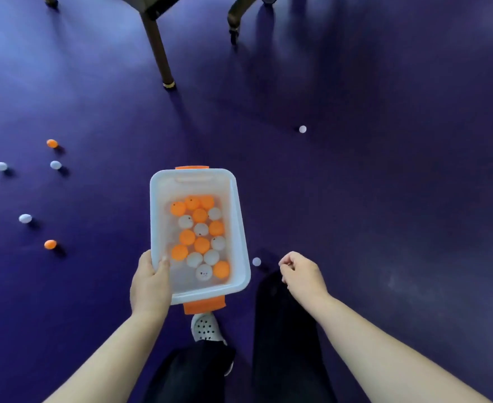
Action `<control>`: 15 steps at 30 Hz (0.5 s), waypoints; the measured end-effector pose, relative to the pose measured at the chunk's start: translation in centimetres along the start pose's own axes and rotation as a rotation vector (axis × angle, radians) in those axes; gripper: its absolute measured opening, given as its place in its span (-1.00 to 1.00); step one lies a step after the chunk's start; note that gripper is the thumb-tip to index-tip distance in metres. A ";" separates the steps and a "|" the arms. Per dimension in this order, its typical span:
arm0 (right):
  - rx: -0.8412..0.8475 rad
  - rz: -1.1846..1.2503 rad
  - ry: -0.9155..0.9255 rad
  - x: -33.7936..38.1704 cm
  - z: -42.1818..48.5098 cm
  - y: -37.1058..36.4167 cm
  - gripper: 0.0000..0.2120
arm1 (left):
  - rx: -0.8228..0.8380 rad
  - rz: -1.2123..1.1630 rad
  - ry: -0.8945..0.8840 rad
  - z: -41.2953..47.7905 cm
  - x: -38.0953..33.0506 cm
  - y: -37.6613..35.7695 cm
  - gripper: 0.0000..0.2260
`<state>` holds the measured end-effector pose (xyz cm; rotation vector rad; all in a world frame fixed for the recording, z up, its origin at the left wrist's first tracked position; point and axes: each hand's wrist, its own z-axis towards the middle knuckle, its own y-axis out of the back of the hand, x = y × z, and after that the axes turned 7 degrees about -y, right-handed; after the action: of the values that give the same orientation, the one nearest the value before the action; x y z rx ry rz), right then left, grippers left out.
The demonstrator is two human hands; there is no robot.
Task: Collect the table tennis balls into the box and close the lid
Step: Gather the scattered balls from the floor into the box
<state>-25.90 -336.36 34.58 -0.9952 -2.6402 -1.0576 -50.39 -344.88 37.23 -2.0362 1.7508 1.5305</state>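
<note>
Plainly, the box (240,228) is carried by one corner only. The left hand (150,282) grips the near left rim, thumb inside the wall and the other fingers hidden beneath. Most of the load of orange and white balls (201,229) therefore sits out beyond that grip. A jolt or a deep stoop could tip the box and spill them back onto the floor (384,199). The thin rim might also twist or slip in so small a hold.

The right hand (302,273) hangs just right of the box, its fingers (287,261) loosely curled with nothing visible in them. A white ball (256,261) lies on the floor just left of those fingers, between them and the box wall. It is light and round, so a careless touch would likely send it rolling, perhaps under the box or toward the shoe (206,327), where it could be trodden on.

Five more balls lie well off to the left of the left hand, an orange one (50,244) nearest. Another white one (302,129) sits far ahead of the right fingers. Any of these, if nudged, could roll in among the chair legs (159,50) beyond.

No lid is in view, only the orange latches (204,304) at the box ends. Closing will mean finding the lid first, and balls overlooked on the floor would be shut out.
</note>
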 end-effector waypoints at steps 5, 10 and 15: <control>0.002 -0.353 0.011 -2.4 13.9 -6.0 -0.82 | -0.094 0.011 0.080 7.6 5.5 -7.9 -0.86; 0.001 -0.596 0.084 -7.0 26.8 -13.3 -0.82 | -0.187 0.029 0.098 15.1 12.3 -16.0 -0.77; 0.143 -0.765 0.022 -11.5 36.7 -22.2 -0.72 | -0.220 0.020 0.122 21.1 19.0 -22.3 -0.85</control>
<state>-26.44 -330.37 -9.39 0.0946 -3.0791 -0.9354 -48.82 -338.11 1.82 -2.2650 1.7151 1.7084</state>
